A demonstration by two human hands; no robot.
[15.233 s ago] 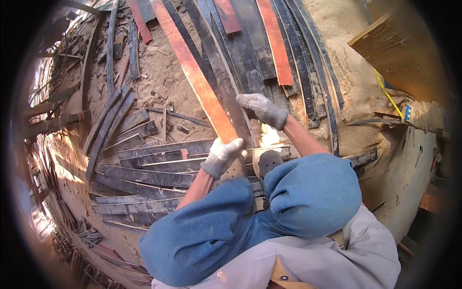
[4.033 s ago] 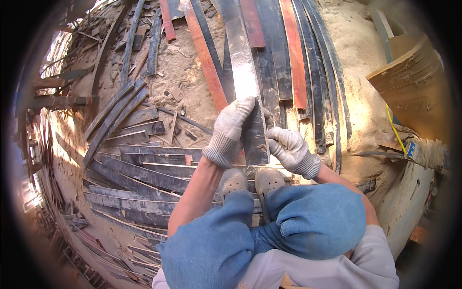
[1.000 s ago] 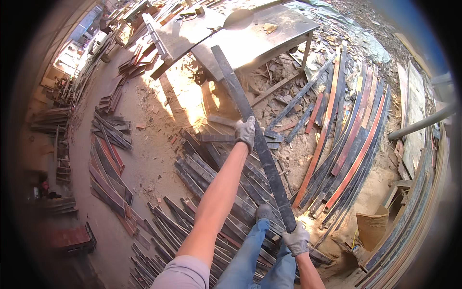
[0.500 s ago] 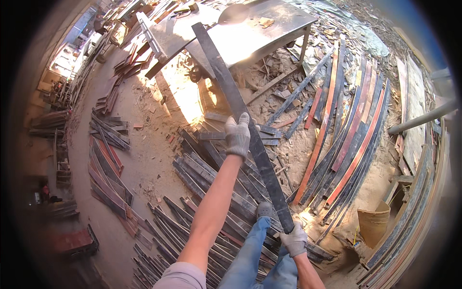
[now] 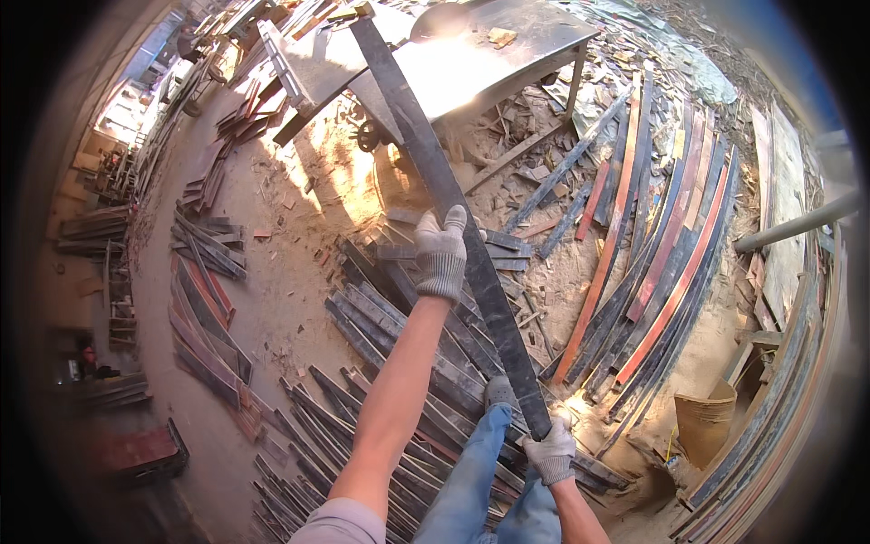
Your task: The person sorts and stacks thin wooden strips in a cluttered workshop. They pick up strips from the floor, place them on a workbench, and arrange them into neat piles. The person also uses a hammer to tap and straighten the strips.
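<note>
While clasping a long, flat, black wooden strip [image 5: 488, 295], mid-length in grey knit-gloved left hand [image 5: 441, 249] and near end in matching right hand [image 5: 549, 449], seemingly steadying it aloft, balance the far end beyond both before shifting.

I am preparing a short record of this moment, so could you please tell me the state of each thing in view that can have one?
Long black plank: held aslant
Left hand: gloved, gripping the plank partway along
Right hand: gloved, gripping its near end
Metal-topped table: standing, partly sunlit
Ground: littered with scraps
Brown sheet: curved
</note>
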